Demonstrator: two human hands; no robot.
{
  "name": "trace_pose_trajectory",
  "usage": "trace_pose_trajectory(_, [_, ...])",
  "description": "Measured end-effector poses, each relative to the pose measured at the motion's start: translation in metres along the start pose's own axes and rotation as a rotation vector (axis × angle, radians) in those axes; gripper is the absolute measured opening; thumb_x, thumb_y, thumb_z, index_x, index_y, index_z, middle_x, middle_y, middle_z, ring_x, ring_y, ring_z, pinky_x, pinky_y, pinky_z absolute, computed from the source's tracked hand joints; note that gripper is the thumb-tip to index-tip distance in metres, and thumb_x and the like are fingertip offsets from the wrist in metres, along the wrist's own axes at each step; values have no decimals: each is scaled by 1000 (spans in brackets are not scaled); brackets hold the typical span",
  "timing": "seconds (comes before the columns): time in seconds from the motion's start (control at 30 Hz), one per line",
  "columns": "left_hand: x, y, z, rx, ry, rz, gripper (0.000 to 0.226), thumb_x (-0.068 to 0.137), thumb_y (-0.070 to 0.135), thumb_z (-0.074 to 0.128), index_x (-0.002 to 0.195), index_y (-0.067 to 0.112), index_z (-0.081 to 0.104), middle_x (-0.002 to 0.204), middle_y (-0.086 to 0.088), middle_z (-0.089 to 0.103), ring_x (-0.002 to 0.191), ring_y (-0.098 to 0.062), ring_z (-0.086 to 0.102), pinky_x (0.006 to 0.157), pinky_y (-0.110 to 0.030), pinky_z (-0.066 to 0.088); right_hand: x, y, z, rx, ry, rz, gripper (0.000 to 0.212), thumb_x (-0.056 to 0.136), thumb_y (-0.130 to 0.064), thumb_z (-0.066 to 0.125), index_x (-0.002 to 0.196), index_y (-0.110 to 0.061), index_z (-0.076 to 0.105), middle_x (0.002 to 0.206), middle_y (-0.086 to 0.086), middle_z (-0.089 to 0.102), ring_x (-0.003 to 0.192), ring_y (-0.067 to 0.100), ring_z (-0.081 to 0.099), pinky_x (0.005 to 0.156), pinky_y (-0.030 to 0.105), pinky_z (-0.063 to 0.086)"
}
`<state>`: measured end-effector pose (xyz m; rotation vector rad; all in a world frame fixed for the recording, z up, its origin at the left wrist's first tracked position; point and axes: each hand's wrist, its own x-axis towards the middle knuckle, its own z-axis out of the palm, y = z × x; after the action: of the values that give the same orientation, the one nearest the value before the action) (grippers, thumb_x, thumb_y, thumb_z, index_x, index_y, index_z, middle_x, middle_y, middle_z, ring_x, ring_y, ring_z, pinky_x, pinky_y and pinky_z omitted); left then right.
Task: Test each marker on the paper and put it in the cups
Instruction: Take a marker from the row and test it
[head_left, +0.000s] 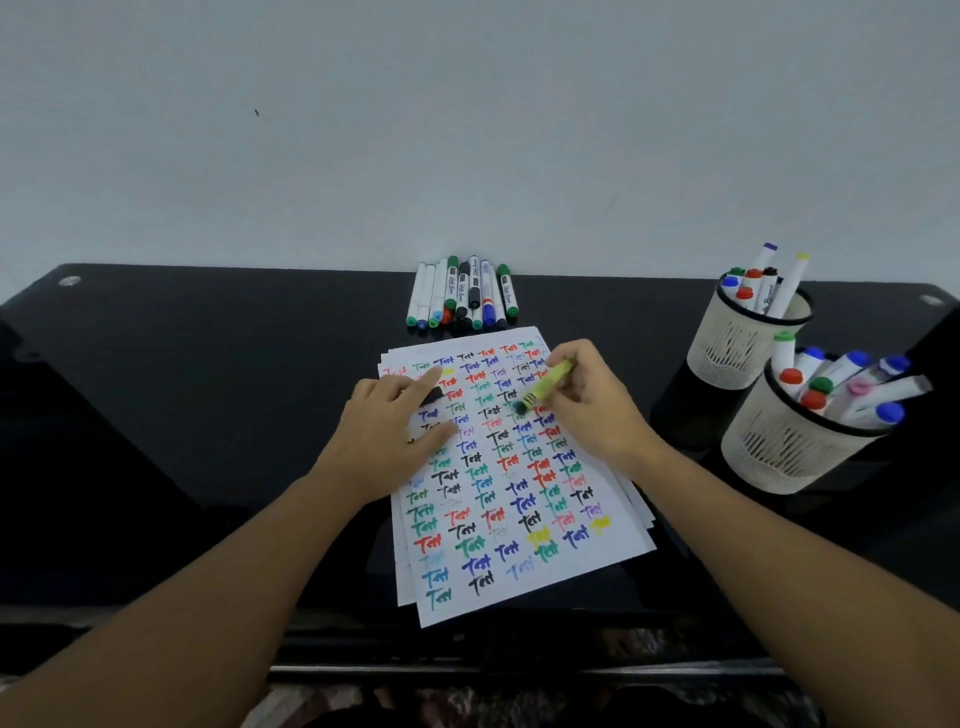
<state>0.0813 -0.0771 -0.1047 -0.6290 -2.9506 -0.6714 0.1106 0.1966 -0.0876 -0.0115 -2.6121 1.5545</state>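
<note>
Right hand (587, 410) pinching a slim yellow-green plastic marker (548, 385) between thumb and curled fingers, dark tip lowered to the white sheet of paper (519, 519) among rows of the word "Test" written in red, green, blue, black and yellow. Left hand (395, 426) lying flat on the sheet's left part with straightened fingers, steadying it; a small black object (432, 397), probably the cap, showing at the fingertips, though whether gripped or merely covered cannot be told.

Marker judged light and rigid, its smooth barrel likely a little slippery; best taken at mid-barrel, clear of the inked tip. Paper thin, limp, stacked over further sheets, prone to sliding on the glossy black tabletop (182, 415) unless pressed.

Lying at the far edge, just beyond the sheet: a cluster of untested markers (462, 299), white-barrelled with green, blue and black caps. Standing well to the right: two cream mesh cups with black rims, the farther cup (748, 343) and the nearer cup (800, 447), both holding capped markers upright or leaning. Pale matt wall behind.
</note>
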Motion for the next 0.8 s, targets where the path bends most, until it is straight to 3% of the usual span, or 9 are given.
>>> trace_pose_trajectory(0.1, [3, 11, -10, 26, -218, -46, 87, 85, 83, 44, 150, 63, -11, 166, 3, 12, 151, -27, 9, 121, -51, 17, -4, 5, 5, 164, 120, -9, 6, 109, -30, 53, 109, -33, 57, 87, -1, 71, 90, 14, 71, 90, 36, 55])
trace_pose_trajectory(0.17, [3, 19, -12, 55, -292, -50, 89, 81, 89, 41, 142, 70, -21, 169, 1, -12, 155, -32, -8, 122, -55, 6, -7, 2, 7, 165, 132, -11, 22, 108, -44, 49, 121, -34, 63, 82, -5, 69, 85, 13, 68, 84, 25, 53])
trace_pose_trajectory(0.23, [2, 23, -6, 109, -310, -23, 84, 80, 92, 32, 141, 71, -22, 168, 1, -22, 155, -31, -17, 123, -54, -2, -8, 0, 7, 112, 152, 7, 29, 106, -50, 50, 122, -33, 66, 87, -10, 68, 82, 3, 65, 77, 21, 52])
trace_pose_trajectory(0.33, [-2, 21, 5, 230, -275, 18, 77, 80, 95, 16, 146, 68, -12, 167, 3, -25, 154, -27, -20, 124, -53, -8, -9, 2, 4, 64, 237, 19, 15, 107, -41, 53, 104, -33, 66, 87, -8, 69, 76, 3, 62, 72, 27, 52])
trace_pose_trajectory(0.4, [-4, 19, 7, 248, -246, 22, 76, 82, 94, 14, 150, 66, -1, 167, 5, -23, 155, -24, -18, 124, -52, -8, -10, 5, 3, 44, 265, 9, 9, 106, -34, 58, 102, -30, 65, 83, -7, 69, 68, -1, 59, 65, 23, 48])
trace_pose_trajectory(0.47, [-4, 20, 6, 248, -237, 19, 75, 83, 93, 16, 151, 64, 6, 168, 5, -21, 155, -22, -18, 124, -50, -9, -8, 5, -2, 24, 276, 6, 6, 102, -34, 65, 102, -29, 66, 83, -9, 71, 72, -1, 64, 64, 24, 50])
trace_pose_trajectory(0.57, [-3, 20, 6, 252, -231, 13, 75, 82, 93, 16, 151, 65, 8, 168, 5, -22, 155, -20, -18, 124, -49, -10, 0, 5, -11, 54, 309, 16, 9, 98, -35, 73, 99, -28, 67, 87, -8, 73, 82, 8, 70, 74, 36, 61])
trace_pose_trajectory(0.67, [-3, 19, 7, 256, -237, 6, 78, 79, 96, 14, 150, 66, 6, 168, 6, -22, 155, -20, -19, 124, -49, -10, 1, 9, -14, 102, 301, 63, 12, 101, -35, 67, 98, -24, 65, 90, -2, 73, 90, 17, 70, 89, 48, 59])
trace_pose_trajectory(0.8, [-2, 20, 7, 256, -247, 1, 81, 77, 98, 13, 150, 66, 5, 167, 7, -23, 155, -19, -19, 124, -49, -10, -1, 12, -10, 79, 245, 105, 10, 103, -36, 63, 100, -27, 65, 92, -5, 72, 92, 14, 69, 92, 51, 56])
